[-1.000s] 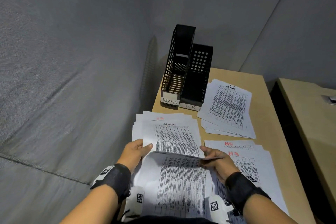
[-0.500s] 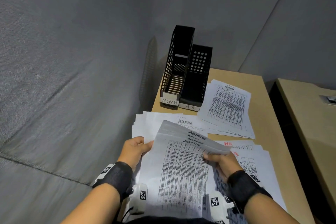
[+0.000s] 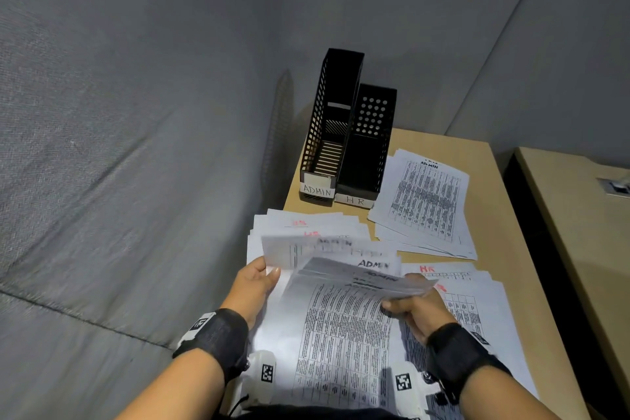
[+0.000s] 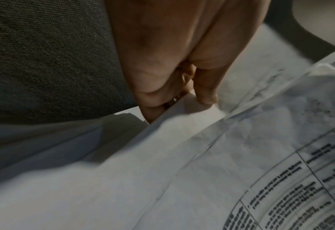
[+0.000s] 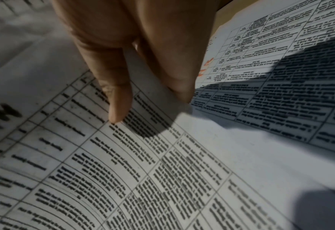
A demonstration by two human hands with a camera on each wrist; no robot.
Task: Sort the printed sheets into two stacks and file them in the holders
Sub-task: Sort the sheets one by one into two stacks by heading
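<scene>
Both hands hold a fanned bundle of printed ADMIN sheets over the table's near end. My right hand grips its right edge, thumb on top and fingers beneath. My left hand pinches the left edge of a lifted, blurred ADMIN sheet; the left wrist view shows its thumb on that sheet. Under them lies a mixed pile with red HR marks. A sorted ADMIN stack lies back right and an HR stack front right. Two black holders stand at the back, labelled ADMIN and HR.
The wooden table is narrow, with a grey fabric partition along its left side and behind. A dark gap separates it from a second table on the right. Both holders look empty inside.
The right hand has raised the bundle's right edge, fanning the ADMIN sheets. The left hand now lifts a further sheet off the pile, which blurs as it moves.
</scene>
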